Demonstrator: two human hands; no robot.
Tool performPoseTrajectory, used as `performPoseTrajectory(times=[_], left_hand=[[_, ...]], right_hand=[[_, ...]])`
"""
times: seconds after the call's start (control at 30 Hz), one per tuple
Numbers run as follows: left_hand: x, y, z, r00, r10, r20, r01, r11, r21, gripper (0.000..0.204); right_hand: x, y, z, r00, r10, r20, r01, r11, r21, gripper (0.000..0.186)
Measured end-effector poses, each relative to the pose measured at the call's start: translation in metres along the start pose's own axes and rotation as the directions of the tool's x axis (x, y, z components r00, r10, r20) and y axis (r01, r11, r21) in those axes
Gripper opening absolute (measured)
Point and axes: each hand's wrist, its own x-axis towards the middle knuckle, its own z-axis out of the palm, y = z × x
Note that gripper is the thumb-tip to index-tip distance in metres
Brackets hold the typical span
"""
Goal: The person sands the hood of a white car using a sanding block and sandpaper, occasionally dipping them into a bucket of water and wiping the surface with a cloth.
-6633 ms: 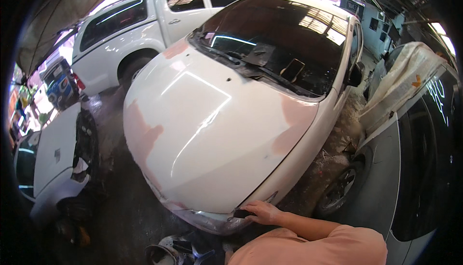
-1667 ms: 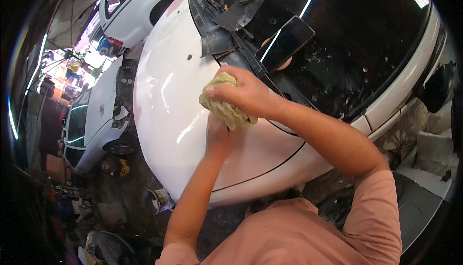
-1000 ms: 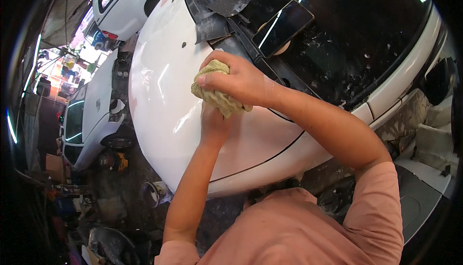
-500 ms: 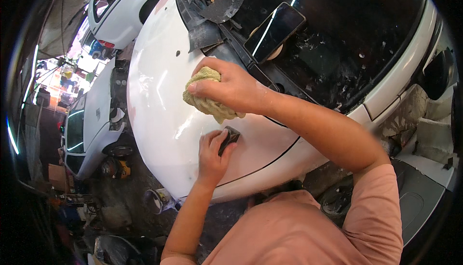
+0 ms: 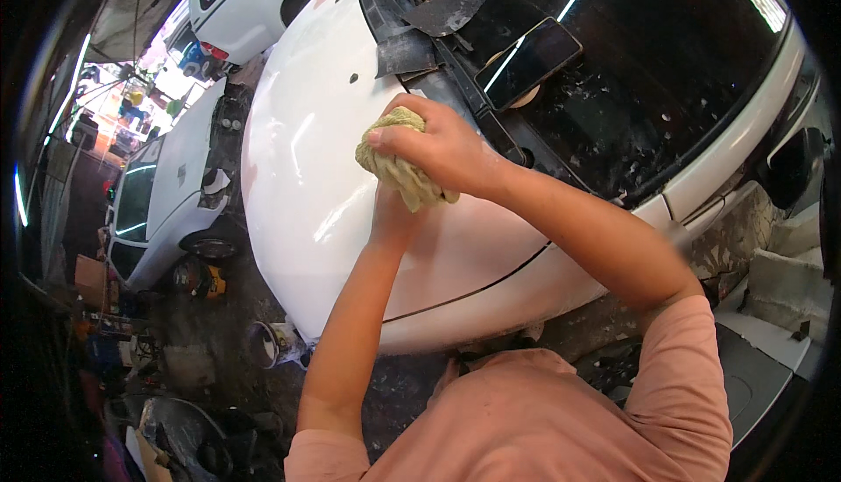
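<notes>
A crumpled yellow-green cloth (image 5: pixel 394 171) is squeezed in my right hand (image 5: pixel 451 153), over the white car hood (image 5: pixel 293 206). My left hand (image 5: pixel 396 217) reaches in under the cloth. Only its back and wrist show. Its fingers are covered by the cloth and my right hand, and the dark block it held earlier is out of sight. Whether the cloth touches the hood or hangs above it, I cannot tell.
A phone (image 5: pixel 534 61) lies on the dusty dark windshield (image 5: pixel 631 131). Torn black trim pieces (image 5: pixel 407 54) rest at the hood's rear edge. Other white vehicles, including a car (image 5: pixel 166 188), stand to the left. A can-like container (image 5: pixel 267 344) is below the hood's front corner.
My left hand has moved up and away from me across the hood, beneath the cloth, hiding its fingers and the dark block. The whole view has shifted slightly.
</notes>
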Motion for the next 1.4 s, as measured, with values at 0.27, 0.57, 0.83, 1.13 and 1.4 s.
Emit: performPoseTrajectory(times=[0.27, 0.57, 0.83, 1.13, 1.4], left_hand=[[-0.012, 0.006, 0.014, 0.991, 0.119, -0.064, -0.109, 0.984, 0.144, 0.036], [-0.042, 0.031, 0.008, 0.985, 0.169, -0.026, -0.158, 0.959, 0.234, 0.031], [-0.036, 0.027, 0.016, 0.967, 0.253, -0.023, -0.242, 0.946, 0.216, 0.029], [-0.001, 0.013, 0.026, 0.972, 0.236, -0.012, -0.226, 0.945, 0.236, 0.031], [0.023, 0.019, 0.011, 0.974, 0.226, 0.012, -0.224, 0.954, 0.2, 0.031]], right_hand=[[0.015, 0.005, 0.042, 0.993, 0.002, -0.118, -0.043, 0.938, -0.344, 0.043], [-0.077, 0.026, -0.002, 0.87, 0.031, -0.492, -0.116, 0.983, -0.145, 0.041], [-0.169, 0.013, -0.088, 0.591, -0.168, -0.789, 0.221, 0.974, -0.042, 0.022], [-0.178, 0.016, -0.095, 0.583, -0.437, -0.685, 0.21, 0.895, -0.393, 0.022], [-0.175, 0.014, -0.083, 0.561, -0.513, -0.65, 0.156, 0.836, -0.526, 0.026]])
